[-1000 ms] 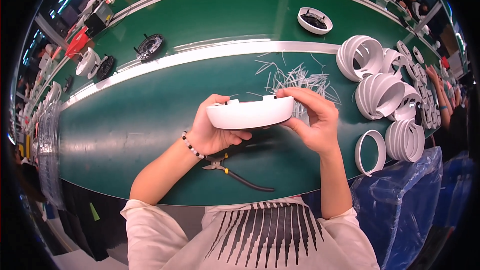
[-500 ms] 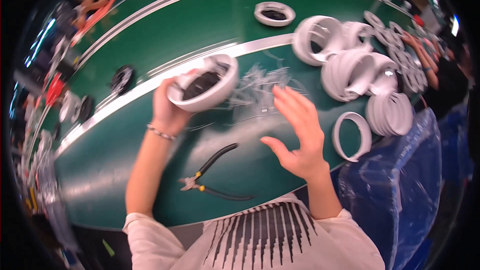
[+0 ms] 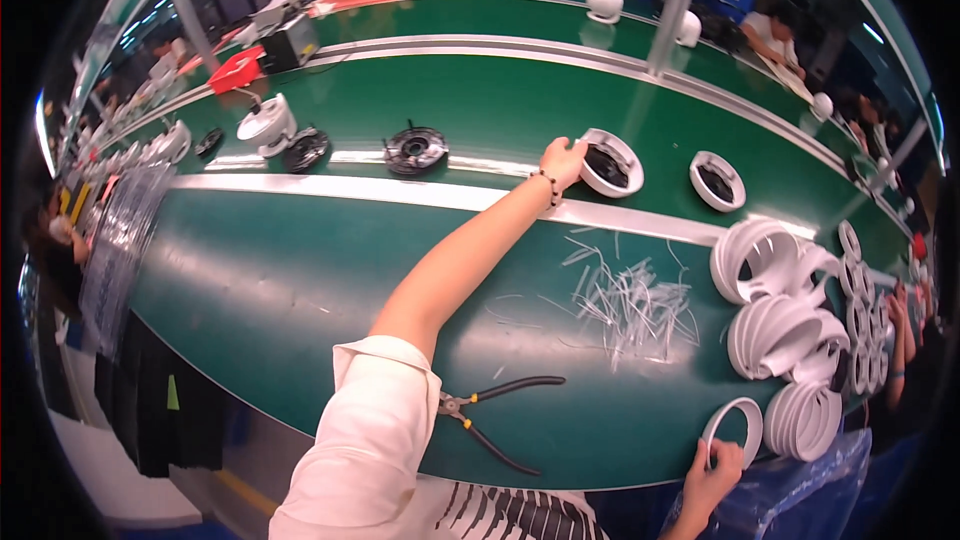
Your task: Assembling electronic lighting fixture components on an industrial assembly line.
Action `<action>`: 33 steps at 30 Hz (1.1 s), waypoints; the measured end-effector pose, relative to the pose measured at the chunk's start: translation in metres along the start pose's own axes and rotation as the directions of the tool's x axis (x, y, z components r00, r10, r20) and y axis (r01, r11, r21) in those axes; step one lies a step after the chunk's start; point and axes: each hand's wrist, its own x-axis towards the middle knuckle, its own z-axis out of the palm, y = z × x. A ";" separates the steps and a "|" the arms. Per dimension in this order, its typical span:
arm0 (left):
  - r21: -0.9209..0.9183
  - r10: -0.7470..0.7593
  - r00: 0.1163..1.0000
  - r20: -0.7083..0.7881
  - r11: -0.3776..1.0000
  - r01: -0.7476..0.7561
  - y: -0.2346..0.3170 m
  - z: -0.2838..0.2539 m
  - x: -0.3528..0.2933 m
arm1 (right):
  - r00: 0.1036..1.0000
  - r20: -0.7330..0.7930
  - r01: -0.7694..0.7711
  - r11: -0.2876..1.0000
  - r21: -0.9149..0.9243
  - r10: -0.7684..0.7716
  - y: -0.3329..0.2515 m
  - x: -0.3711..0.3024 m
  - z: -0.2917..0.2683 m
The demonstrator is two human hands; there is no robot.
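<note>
At the far end of my outstretched left arm, my left hand (image 3: 565,163) is closed on the rim of a white round housing with a black part inside (image 3: 618,178), which rests on the green conveyor belt. Close to my body on the right, my right hand (image 3: 713,477) has its fingers closed round the lower edge of a white plastic ring (image 3: 753,430), at the table's near edge. Diagonal cutters with black handles (image 3: 497,388) lie spread, their jaws partly behind my left sleeve. A heap of clear plastic strips (image 3: 635,305) lies on the table (image 3: 250,280).
Stacks of white rings (image 3: 765,335) stand on the right, beside a blue plastic-lined bin (image 3: 800,500). Another white housing (image 3: 718,182) and a black round part (image 3: 415,148) sit on the belt. A metal rail (image 3: 350,190) divides belt and table. Other people work across and at both sides.
My left hand has carried the white housing forward from above the table onto the belt. My right hand went from open in mid-air to the white ring at the near right. The view has shifted.
</note>
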 end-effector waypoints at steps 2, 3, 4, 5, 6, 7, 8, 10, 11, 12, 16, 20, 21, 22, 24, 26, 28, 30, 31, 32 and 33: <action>0.546 0.497 0.866 -0.061 0.743 -0.388 0.010 -0.029 0.009 | 0.987 -0.140 0.088 0.996 0.030 -0.083 -0.008 -0.004 -0.010; 0.690 0.687 0.727 0.020 0.517 -0.507 0.021 -0.050 0.008 | 0.978 -0.189 0.100 0.994 0.046 -0.089 -0.014 -0.007 -0.018; 0.841 0.858 0.497 0.133 0.167 -0.514 0.031 -0.082 0.014 | 0.996 -0.078 0.040 0.993 0.109 -0.032 -0.027 -0.014 -0.029; 0.938 0.852 0.475 0.221 -0.051 -0.343 0.046 -0.108 0.009 | 0.999 0.040 -0.036 0.988 0.153 0.030 -0.041 -0.023 -0.039; 0.959 0.845 0.454 0.281 -0.261 -0.108 0.049 -0.143 0.015 | 0.946 -0.160 0.314 0.921 0.231 -0.282 -0.080 -0.001 -0.043; 0.981 0.764 0.628 0.148 -0.193 0.003 0.053 -0.158 0.010 | 0.929 -0.142 0.369 0.851 0.374 -0.341 -0.089 -0.001 -0.037; 0.987 0.630 0.776 -0.023 -0.110 0.119 0.061 -0.168 0.003 | 0.901 -0.064 0.403 0.773 0.490 -0.429 -0.099 0.003 -0.031; 0.985 0.256 0.957 -0.136 0.140 0.103 0.069 -0.198 0.008 | 0.785 -0.073 0.485 0.536 0.691 -0.616 -0.116 0.010 -0.008; 0.985 0.245 0.966 -0.085 0.167 0.044 0.065 -0.209 0.013 | 0.735 -0.095 0.530 0.481 0.698 -0.672 -0.127 0.009 0.009; 0.982 0.232 0.971 -0.059 0.189 0.015 0.058 -0.228 0.011 | 0.673 -0.081 0.538 0.411 0.736 -0.735 -0.141 0.008 0.026; 0.910 0.391 0.913 -0.117 0.411 -0.060 0.045 -0.221 -0.002 | 0.445 0.050 0.580 0.331 0.744 -0.894 -0.171 0.017 0.059; 0.587 0.121 0.960 -0.252 0.808 0.052 0.022 -0.201 -0.013 | 0.393 0.142 0.587 0.366 0.722 -0.909 -0.175 0.024 0.064; 0.585 0.116 0.961 -0.252 0.809 0.056 0.017 -0.202 -0.014 | 0.427 0.186 0.624 0.437 0.648 -0.885 -0.182 0.031 0.055; 0.468 0.048 0.977 -0.208 0.882 0.056 0.017 -0.195 -0.019 | 0.469 0.230 0.651 0.510 0.562 -0.853 -0.194 0.040 0.044; 0.191 -0.046 0.979 -0.197 0.978 0.084 0.024 -0.174 -0.036 | 0.582 0.334 0.572 0.666 0.479 -0.741 -0.204 0.048 0.042; -0.038 -0.067 0.992 -0.111 0.997 0.064 0.025 -0.168 -0.047 | 0.566 0.347 0.603 0.662 0.445 -0.748 -0.212 0.041 0.049; 0.047 0.001 0.996 -0.094 0.999 0.004 0.029 -0.159 -0.061 | 0.500 0.337 0.647 0.603 0.467 -0.798 -0.224 0.030 0.050; 0.070 0.053 0.997 -0.061 0.996 -0.049 0.024 -0.155 -0.062 | 0.456 0.297 0.688 0.544 0.481 -0.839 -0.224 0.017 0.057; 0.071 0.065 0.995 -0.076 0.996 -0.059 0.026 -0.148 -0.069 | 0.409 0.259 0.722 0.484 0.494 -0.875 -0.222 0.012 0.060; 0.029 0.065 0.996 -0.069 0.998 -0.063 0.031 -0.140 -0.078 | 0.423 0.212 0.730 0.470 0.496 -0.881 -0.219 0.011 0.060; -0.014 0.064 0.996 -0.059 0.998 -0.065 0.033 -0.134 -0.084 | 0.427 0.214 0.729 0.474 0.493 -0.879 -0.213 0.014 0.056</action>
